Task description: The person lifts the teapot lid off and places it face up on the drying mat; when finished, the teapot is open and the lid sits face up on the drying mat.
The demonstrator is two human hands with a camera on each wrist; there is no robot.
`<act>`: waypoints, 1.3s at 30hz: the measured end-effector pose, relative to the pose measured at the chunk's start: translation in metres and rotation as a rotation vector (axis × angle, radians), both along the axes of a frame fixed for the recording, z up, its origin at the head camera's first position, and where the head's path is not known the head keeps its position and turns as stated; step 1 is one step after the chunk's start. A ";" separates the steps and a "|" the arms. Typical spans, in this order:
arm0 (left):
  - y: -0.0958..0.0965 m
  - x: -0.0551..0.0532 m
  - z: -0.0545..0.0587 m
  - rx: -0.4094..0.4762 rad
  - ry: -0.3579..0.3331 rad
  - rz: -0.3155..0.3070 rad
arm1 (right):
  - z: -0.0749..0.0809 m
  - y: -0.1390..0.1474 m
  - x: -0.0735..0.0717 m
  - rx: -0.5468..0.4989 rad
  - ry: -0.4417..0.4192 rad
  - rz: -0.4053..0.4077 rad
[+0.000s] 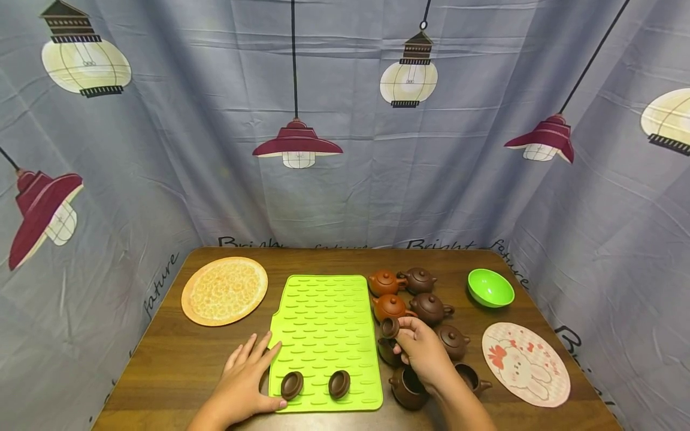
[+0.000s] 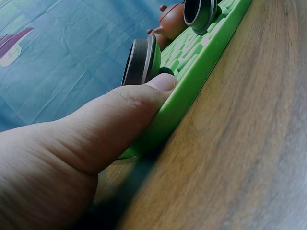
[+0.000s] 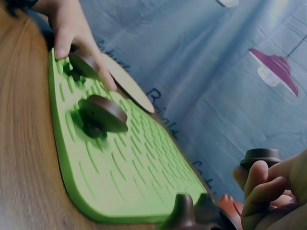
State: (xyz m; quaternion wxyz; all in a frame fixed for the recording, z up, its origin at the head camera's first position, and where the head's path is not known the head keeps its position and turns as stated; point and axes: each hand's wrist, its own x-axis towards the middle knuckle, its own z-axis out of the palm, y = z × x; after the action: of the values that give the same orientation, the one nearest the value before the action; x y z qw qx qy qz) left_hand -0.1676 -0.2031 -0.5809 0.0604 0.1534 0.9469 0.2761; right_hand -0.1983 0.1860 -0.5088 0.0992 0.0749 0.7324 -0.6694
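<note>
My right hand pinches a small dark brown teapot lid above the teapots at the mat's right side. In the right wrist view the lid sits between thumb and fingers. My left hand lies with spread fingers along the left edge of the green mat, its thumb on the near corner. Two more brown lids rest upside down on the mat: one lid beside the left thumb, another lid to its right. Below the right hand stand lidless brown teapots, including one teapot.
Behind the right hand are orange teapots and dark brown lidded teapots. A green bowl and a rabbit-print round mat lie at the right. The far left holds a round yellow mat. A grey curtain surrounds the table.
</note>
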 end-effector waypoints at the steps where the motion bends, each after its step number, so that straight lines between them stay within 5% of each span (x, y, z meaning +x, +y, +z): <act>1: 0.000 0.000 0.000 0.000 0.000 0.001 | 0.000 -0.002 -0.001 -0.017 -0.003 0.011; 16: 0.001 0.000 0.005 -0.022 0.004 -0.006 | 0.003 -0.032 -0.004 -0.179 -0.031 0.158; 29: 0.000 0.001 0.005 -0.018 -0.006 -0.004 | 0.010 -0.072 -0.017 -0.083 -0.013 0.321; 39: -0.001 0.002 0.000 -0.018 0.013 0.009 | 0.001 -0.110 -0.020 -0.067 -0.035 0.383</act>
State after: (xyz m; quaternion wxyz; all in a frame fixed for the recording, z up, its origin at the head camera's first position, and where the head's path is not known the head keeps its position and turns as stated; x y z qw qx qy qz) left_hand -0.1659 -0.2042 -0.5805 0.0545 0.1504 0.9503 0.2670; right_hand -0.2179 0.0763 -0.5080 0.2398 -0.0575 0.7089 -0.6608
